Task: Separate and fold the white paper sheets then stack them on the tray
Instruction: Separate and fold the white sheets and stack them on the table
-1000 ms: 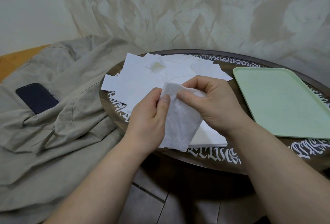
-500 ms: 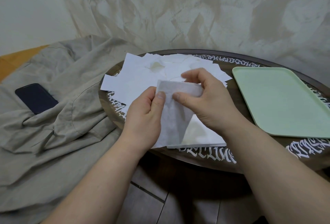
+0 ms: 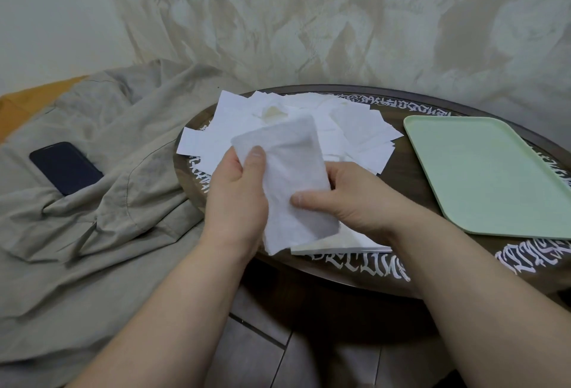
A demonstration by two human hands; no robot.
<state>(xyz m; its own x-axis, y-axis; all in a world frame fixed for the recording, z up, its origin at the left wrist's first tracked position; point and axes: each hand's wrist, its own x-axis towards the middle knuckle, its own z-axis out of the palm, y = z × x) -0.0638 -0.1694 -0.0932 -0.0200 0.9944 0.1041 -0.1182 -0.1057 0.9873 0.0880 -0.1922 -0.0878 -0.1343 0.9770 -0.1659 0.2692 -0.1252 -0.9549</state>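
Observation:
A thin white paper sheet (image 3: 287,168) is held up above the near edge of the round table. My left hand (image 3: 236,199) pinches its upper left part with the thumb on top. My right hand (image 3: 343,199) grips its lower right side, thumb pressed on the front. Behind it, a loose pile of white sheets (image 3: 349,128) spreads over the table's left half. A flat stack of sheets (image 3: 343,244) lies under my right hand. The pale green tray (image 3: 482,171) sits to the right with nothing on it.
The dark round table (image 3: 463,267) has white lettering around its rim. A beige cloth (image 3: 102,202) lies rumpled to the left with a dark phone (image 3: 65,168) on it. A draped fabric backdrop hangs behind. Tiled floor shows below.
The sheet has been spread out wider and raised. My right hand slid from its top edge down to its lower right side; my left hand kept its pinch.

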